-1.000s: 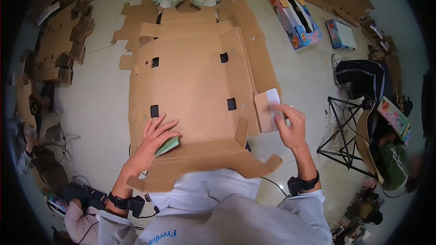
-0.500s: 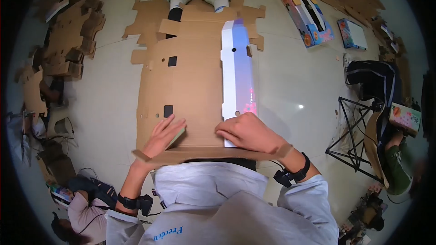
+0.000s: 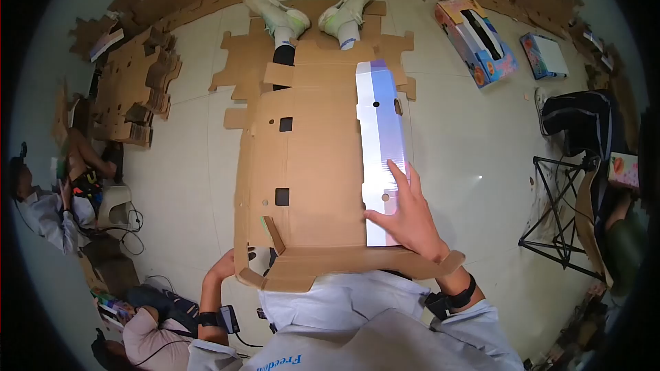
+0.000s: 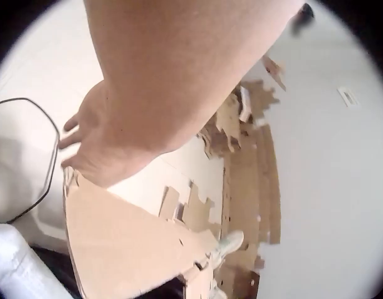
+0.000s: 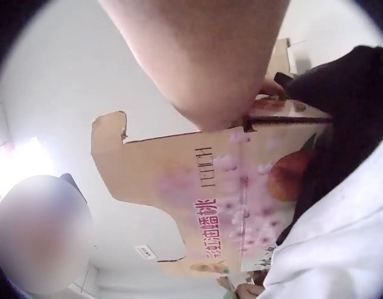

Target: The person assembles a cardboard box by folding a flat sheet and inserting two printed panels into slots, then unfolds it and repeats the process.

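A large brown cardboard box blank (image 3: 323, 165) lies inside-up across the person's legs. Its right side panel (image 3: 380, 130), white and blue-purple in print, is folded inward over the base. My right hand (image 3: 414, 223) rests on the near part of that panel, fingers and thumb spread. At the near left corner, my left hand (image 3: 230, 262) is beside and partly beneath the left edge, some of it hidden by cardboard. In the left wrist view, loosely extended fingers (image 4: 70, 142) show beyond the cardboard corner. A small flap (image 3: 273, 235) stands up near that corner. Peach pictures and lettering cover the box's outer face (image 5: 222, 193).
Two printed boxes (image 3: 476, 45) (image 3: 543, 56) sit on the floor at the right. Stacked brown cardboard (image 3: 134, 86) lies at the left, with more along the far wall. A black folding-stool frame (image 3: 560, 213) and a seated person are at the right; others sit at the left.
The right panel has swung inward onto the base, and my right hand has spread out on it. My left hand has left the inner base and small flap for the outer left edge.
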The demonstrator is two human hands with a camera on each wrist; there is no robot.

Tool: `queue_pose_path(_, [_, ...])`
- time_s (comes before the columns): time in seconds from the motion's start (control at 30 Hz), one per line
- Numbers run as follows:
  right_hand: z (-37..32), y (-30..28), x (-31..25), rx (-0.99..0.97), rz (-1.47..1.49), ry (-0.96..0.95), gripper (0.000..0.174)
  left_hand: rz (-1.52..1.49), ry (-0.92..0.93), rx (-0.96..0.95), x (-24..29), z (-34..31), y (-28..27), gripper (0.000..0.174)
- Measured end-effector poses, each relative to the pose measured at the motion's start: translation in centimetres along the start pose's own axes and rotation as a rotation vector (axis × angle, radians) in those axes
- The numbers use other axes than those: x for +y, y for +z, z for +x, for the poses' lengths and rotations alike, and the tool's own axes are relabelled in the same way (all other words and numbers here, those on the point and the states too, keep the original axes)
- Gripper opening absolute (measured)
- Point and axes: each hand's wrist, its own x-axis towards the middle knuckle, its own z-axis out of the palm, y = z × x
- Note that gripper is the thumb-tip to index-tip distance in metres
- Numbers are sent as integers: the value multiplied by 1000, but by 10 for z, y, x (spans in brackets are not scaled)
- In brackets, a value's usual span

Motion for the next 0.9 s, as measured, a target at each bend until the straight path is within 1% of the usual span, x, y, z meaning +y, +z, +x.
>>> queue_pose_path(0.1, [-2,-5,-1,-23,1,7,91,-432,-94,217,38,-21,14,67])
queue_pose_path(0.17, [-2,-2,1,-40,39,2,87,401,95,289,45,-35,-4,76])
queue_pose_path(0.23, [-1,1,2,-64,60,-18,82,415,297,307,65,-48,2,83])
queue_pose_path(0.3, [0,4,0,-76,68,-51,77,-377,502,261,127,-44,32,87])
queue_pose_path(0.33, [0,4,-2,-88,71,-39,75,-349,472,353,142,-43,44,89])
queue_pose_path(0.4, [0,3,-6,-106,79,-5,70,-184,455,527,175,-34,72,94])
queue_pose_path(0.43, [1,3,-6,-83,24,-65,68,-98,442,609,193,-29,82,96])
queue_pose_path(0.47, [1,4,-3,-61,-30,-122,66,224,545,615,214,-24,91,96])
queue_pose_path(0.5, [-1,3,0,-39,-84,-177,64,547,640,608,233,-19,100,96])
queue_pose_path(0.57, [-1,-2,-2,-83,-58,-133,61,730,935,436,260,-9,115,83])
queue_pose_path(0.6, [1,-3,-3,-99,-43,-110,60,863,844,324,276,-11,127,62])
queue_pose_path(0.7, [2,-7,-1,-115,24,-96,58,1163,811,45,308,1,148,45])
queue_pose_path(0.73, [2,-6,2,-77,32,-109,61,1187,821,12,307,6,155,50])
queue_pose_path(0.8, [4,3,11,-5,53,-134,69,1126,807,48,306,14,158,49])
queue_pose_path(0.83, [7,9,18,42,273,-74,74,1094,799,69,311,16,159,49])
queue_pose_path(0.87, [10,14,28,89,493,-11,78,1036,635,78,322,10,155,49])
queue_pose_path(0.9, [11,18,32,138,714,57,83,1046,622,72,318,9,148,47])
